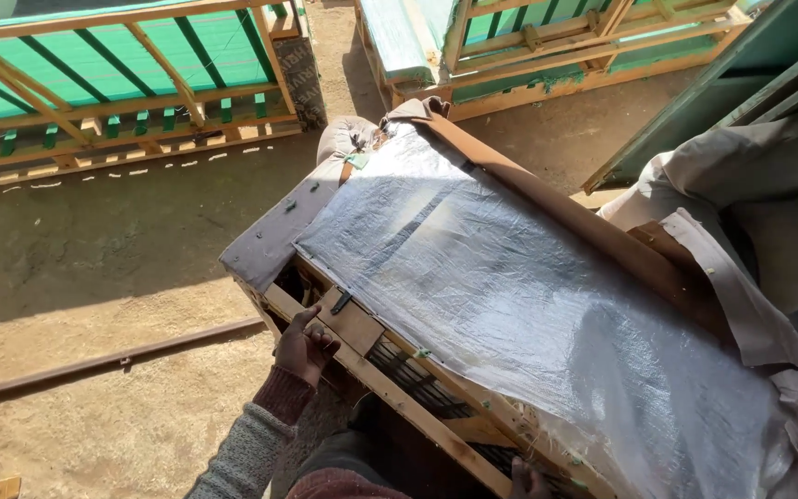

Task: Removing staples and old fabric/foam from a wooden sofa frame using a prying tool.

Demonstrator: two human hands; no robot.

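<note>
An upturned sofa frame [362, 323] of pale wood lies before me, its underside covered by a shiny white woven plastic sheet [510, 286]. My left hand [305, 344] rests its fingers on the wooden rail at the frame's near left corner, next to a small dark clip. My right hand [528, 480] shows only as fingertips at the bottom edge, touching the same rail near the sheet's edge. Brown fabric [547, 199] runs along the far side of the sheet, and grey fabric [274, 231] wraps the left end.
Wooden frames with green backing stand at the top left [122, 74] and top right [556, 46]. A long metal bar [113, 359] lies on the sandy ground to the left. Loose beige cloth [768, 203] is piled at the right.
</note>
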